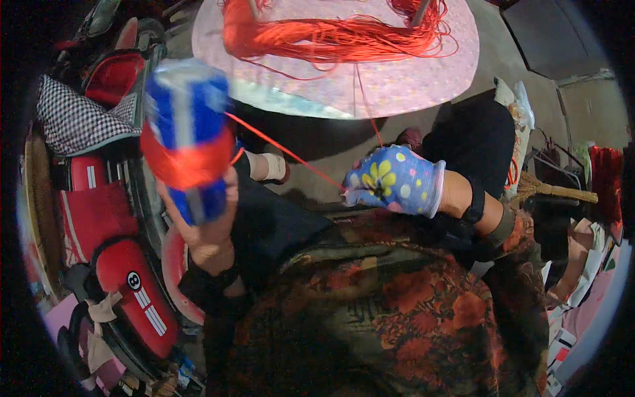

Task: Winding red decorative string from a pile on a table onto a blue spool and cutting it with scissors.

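My left hand [210,243] grips a blue and silver cylinder [188,89], like a can, blurred by motion. A band of red cord [188,162] is wound around its middle. My right hand [397,180] wears a blue glove with flowers and dots. Its fingers are closed on a taut red strand [288,151] that runs over to the cylinder. Another stretch of the strand [369,106] rises from the glove toward the round pink board. On that board [430,79] lies a large loose skein of red cord [331,41], looped around upright pegs.
To the left stands a red and black ride-on vehicle [135,298], with a checkered cushion [83,119] above it. A straw broom [555,192] and a red cloth [605,185] are at the right. My dark-trousered legs [473,135] sit beneath the board's near edge.
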`<state>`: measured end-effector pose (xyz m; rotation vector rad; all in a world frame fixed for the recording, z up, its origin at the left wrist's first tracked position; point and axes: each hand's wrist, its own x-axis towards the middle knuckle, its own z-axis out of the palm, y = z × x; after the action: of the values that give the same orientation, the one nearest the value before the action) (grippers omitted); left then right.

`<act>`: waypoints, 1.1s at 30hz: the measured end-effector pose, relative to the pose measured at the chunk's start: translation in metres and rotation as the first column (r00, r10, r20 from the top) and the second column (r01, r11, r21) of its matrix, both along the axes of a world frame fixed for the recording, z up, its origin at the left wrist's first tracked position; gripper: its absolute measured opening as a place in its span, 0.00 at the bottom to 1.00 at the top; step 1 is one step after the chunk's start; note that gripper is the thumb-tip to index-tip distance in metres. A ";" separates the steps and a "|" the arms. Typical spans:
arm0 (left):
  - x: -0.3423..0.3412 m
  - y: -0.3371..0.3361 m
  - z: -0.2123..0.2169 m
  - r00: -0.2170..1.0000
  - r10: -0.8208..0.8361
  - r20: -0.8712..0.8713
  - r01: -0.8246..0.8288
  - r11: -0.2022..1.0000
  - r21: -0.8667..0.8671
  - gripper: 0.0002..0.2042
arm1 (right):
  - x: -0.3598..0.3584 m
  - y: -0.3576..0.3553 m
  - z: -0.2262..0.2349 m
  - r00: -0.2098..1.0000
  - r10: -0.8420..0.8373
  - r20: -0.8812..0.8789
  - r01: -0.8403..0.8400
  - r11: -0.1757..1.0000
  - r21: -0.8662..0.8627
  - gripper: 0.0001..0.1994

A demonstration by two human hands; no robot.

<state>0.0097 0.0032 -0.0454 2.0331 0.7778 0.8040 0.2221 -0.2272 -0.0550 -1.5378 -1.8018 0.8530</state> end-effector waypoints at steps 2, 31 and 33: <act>0.003 0.005 -0.004 0.995 0.019 0.095 -0.002 0.984 -0.180 0.28 | 0.004 -0.009 0.013 0.998 0.070 0.004 -0.070 0.998 -0.003 0.18; 0.014 -0.030 0.014 0.700 -0.711 0.069 0.479 0.397 -0.783 0.25 | 0.029 0.034 0.038 0.946 -0.157 -0.284 0.103 0.975 -0.195 0.07; 0.006 -0.028 -0.001 0.743 -0.613 0.268 0.498 0.240 -0.833 0.25 | 0.026 0.027 0.016 0.880 -0.178 -0.441 0.075 0.968 -0.240 0.09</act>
<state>0.0159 -0.0251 -0.0462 1.1872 0.2992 -0.1980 0.2486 -0.2006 -0.0391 -1.4115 -1.2824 1.2607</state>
